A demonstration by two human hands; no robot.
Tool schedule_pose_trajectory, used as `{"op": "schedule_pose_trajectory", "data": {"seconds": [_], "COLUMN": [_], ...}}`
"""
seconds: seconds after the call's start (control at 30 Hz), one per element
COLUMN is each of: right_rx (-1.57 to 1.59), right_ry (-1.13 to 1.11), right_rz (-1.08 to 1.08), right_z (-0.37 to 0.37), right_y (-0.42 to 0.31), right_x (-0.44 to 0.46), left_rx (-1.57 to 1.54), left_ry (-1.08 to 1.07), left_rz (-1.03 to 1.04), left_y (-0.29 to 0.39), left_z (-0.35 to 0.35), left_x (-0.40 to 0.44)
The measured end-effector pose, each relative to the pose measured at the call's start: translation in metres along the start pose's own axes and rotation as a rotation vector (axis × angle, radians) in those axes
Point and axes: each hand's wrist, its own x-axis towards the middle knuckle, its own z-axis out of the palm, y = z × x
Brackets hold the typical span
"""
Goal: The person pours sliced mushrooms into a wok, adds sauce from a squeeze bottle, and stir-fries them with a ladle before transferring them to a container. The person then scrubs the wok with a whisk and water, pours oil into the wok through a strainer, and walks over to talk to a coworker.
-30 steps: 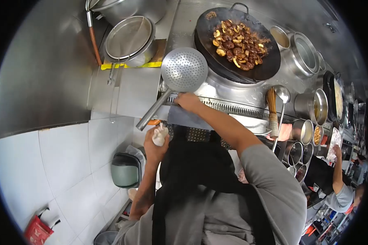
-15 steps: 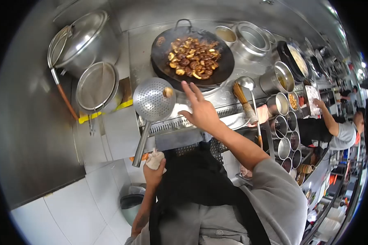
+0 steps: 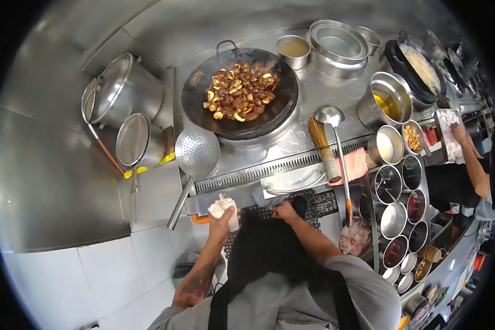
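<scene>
My left hand (image 3: 221,223) is closed around a bunched white cloth (image 3: 224,206) at the stove's front edge. My right hand (image 3: 284,211) is low at that same edge, beside a blue-grey cloth (image 3: 263,193); its fingers are too hidden to show whether they grip anything. A perforated skimmer (image 3: 197,154) rests on the stove front, its handle slanting down to the left of my left hand. Behind it stands a black wok (image 3: 195,113) with dark-glazed browned chunks and pale pieces (image 3: 241,92) in it, steaming lightly.
To the left are a lidded stockpot (image 3: 135,91) and a mesh strainer (image 3: 133,140). A bamboo brush (image 3: 325,151) and a ladle (image 3: 330,115) lie right of the wok. Beyond them stand an oil pot (image 3: 368,107) and several seasoning containers (image 3: 386,179). A co-worker's arm (image 3: 470,151) is at far right.
My right hand has drawn back from above the skimmer down to the stove's front edge. The food piece seen in the skimmer is gone from it. The left hand still holds the white cloth.
</scene>
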Motion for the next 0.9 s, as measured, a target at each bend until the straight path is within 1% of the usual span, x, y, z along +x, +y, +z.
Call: {"op": "schedule_pose_trajectory", "data": {"seconds": [0.03,0.07,0.1,0.13,0.17,0.2,0.27,0.3,0.33,0.37,0.4,0.47,0.5,0.53,0.6,0.63,0.7,0.73,0.77,0.8,0.83,0.87,0.9], "right_rx": [-0.227,-0.173,-0.17,-0.371,-0.572,-0.57,0.195,0.184,0.199,0.597,0.991,1.033,0.899,0.897,-0.529,-0.531,-0.175,-0.198,0.069,0.328,0.258,-0.104,-0.539], "right_ry": [0.026,0.149,0.153,0.304,0.461,0.492,0.405,0.501,0.571,0.55,0.488,0.15,0.045,0.052,0.411,0.421,0.424,0.402,0.263,0.108,0.095,0.226,0.508], "right_rz": [-0.099,0.009,0.016,-0.113,-0.242,-0.235,-0.111,0.042,0.021,0.079,0.133,0.172,0.142,0.133,-0.115,-0.12,-0.021,-0.025,-0.091,-0.136,-0.108,-0.268,-0.47], "right_z": [0.008,0.01,-0.002,-0.016,-0.029,-0.049,-0.112,-0.147,-0.183,-0.212,-0.226,-0.228,-0.215,-0.208,-0.194,-0.177,-0.136,-0.123,-0.111,-0.102,-0.094,-0.09,-0.097], "right_y": [-0.008,-0.012,-0.01,0.0,0.01,0.028,0.08,0.101,0.096,0.083,0.067,-0.043,-0.098,-0.117,-0.149,-0.169,-0.212,-0.214,-0.21,-0.213,-0.222,-0.222,-0.216], "right_x": [-0.008,-0.026,-0.032,-0.039,-0.047,-0.049,-0.048,-0.062,-0.084,-0.113,-0.144,-0.193,-0.211,-0.208,-0.204,-0.211,-0.237,-0.244,-0.251,-0.252,-0.252,-0.243,-0.227], "left_rx": [-0.006,0.006,0.026,0.04,0.038,0.101,0.032,-0.009,-0.057,-0.168,-0.281,-0.464,-0.504,-0.542,-0.63,-0.674,-0.722,-0.736,-0.682,-0.635,-0.62,-0.614,-0.608], "left_ry": [0.011,0.009,0.052,0.093,0.085,0.059,0.041,0.041,0.04,-0.014,-0.099,-0.374,-0.323,-0.267,-0.398,-0.393,-0.349,-0.296,-0.324,-0.338,-0.26,-0.21,-0.159], "left_rz": [-0.029,-0.034,-0.007,0.022,0.021,0.031,0.022,0.024,0.032,-0.049,-0.096,-0.173,-0.238,-0.303,-0.308,-0.358,-0.414,-0.413,-0.378,-0.333,-0.329,-0.346,-0.362], "left_y": [-0.001,-0.004,-0.008,-0.01,-0.009,-0.007,-0.009,-0.007,-0.001,0.012,0.006,0.026,0.051,0.08,0.108,0.124,0.139,0.129,0.089,0.066,0.078,0.088,0.099], "left_z": [0.006,0.012,0.018,0.026,0.031,0.035,0.041,0.046,0.054,0.062,0.051,0.048,0.069,0.092,0.109,0.117,0.134,0.134,0.128,0.113,0.109,0.112,0.117], "left_x": [-0.003,-0.007,-0.012,-0.015,-0.017,-0.016,-0.003,0.004,0.015,0.022,0.048,0.082,0.079,0.076,0.101,0.115,0.153,0.185,0.239,0.277,0.263,0.238,0.212]}}
